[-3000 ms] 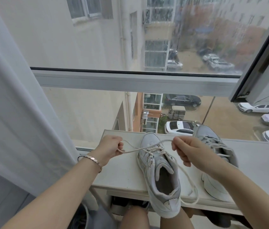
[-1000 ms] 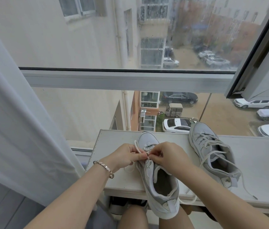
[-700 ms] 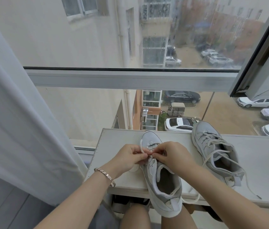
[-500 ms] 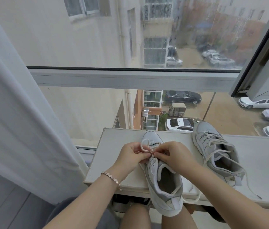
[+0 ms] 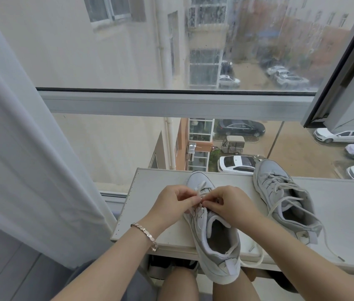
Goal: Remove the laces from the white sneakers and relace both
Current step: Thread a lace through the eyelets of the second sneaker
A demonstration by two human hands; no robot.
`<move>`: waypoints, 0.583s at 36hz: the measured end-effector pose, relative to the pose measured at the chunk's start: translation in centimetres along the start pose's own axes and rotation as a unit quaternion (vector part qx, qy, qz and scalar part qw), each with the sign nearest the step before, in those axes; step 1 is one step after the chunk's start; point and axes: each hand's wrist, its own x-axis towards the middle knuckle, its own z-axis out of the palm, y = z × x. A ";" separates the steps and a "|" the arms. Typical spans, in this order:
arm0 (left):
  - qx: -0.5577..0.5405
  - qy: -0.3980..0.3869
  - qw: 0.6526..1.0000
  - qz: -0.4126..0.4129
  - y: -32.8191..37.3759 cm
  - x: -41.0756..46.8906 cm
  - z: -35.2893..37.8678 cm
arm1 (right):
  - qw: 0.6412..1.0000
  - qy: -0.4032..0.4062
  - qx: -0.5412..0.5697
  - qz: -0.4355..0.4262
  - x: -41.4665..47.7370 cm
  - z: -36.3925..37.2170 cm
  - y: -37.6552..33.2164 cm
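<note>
The two hands, which are held well apart with the lace stretched between them three seconds earlier, are now brought together at the lower centre of the frame, over the eyelet rows of the near sneaker (image 5: 214, 242). The left hand (image 5: 175, 202) is curled, with thumb and forefinger pinched on a short stretch of the lace (image 5: 202, 189) just behind the toe. The right hand (image 5: 231, 206) is curled too, its fingertips pressed together on the lace right beside those of the left, so that the hands nearly touch. Which eyelet is being worked cannot be told, since it is covered by the fingers. The near sneaker is laid toe away on the white shelf (image 5: 150, 205), with its heel hung over the front edge, and a slack run of lace is left trailing at its right side. The second sneaker (image 5: 284, 200) is set at the right of centre, loosely laced, with one end trailed toward the lower right; it is seen unshifted across the views. The change is read as a pass from pulling a length through to feeding the lace at the next eyelet, so work on the first shoe is judged to be in its lower rows, and the second shoe is not yet taken up.
</note>
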 end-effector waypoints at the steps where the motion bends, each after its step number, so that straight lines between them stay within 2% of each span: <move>1: -0.006 0.007 1.000 -0.005 0.0 0.1 0.1 | 1.000 -0.003 0.004 0.002 0.0 -0.1 -0.1; 6: -0.079 0.038 0.995 -0.045 0.2 0.0 0.3 | 0.999 -0.036 0.003 0.014 -0.3 -1.0 -0.9; 10: -0.122 0.024 0.988 -0.091 0.0 0.0 0.3 | 0.999 -0.047 0.011 0.020 -1.6 -1.4 -1.7; 16: -0.071 -0.026 0.990 -0.118 -0.7 0.1 0.1 | 0.994 0.042 -0.102 0.006 -3.7 0.2 -2.4; 21: -0.054 -0.044 0.992 -0.104 -1.0 0.0 0.2 | 0.989 0.082 -0.121 -0.001 -4.0 1.2 -2.4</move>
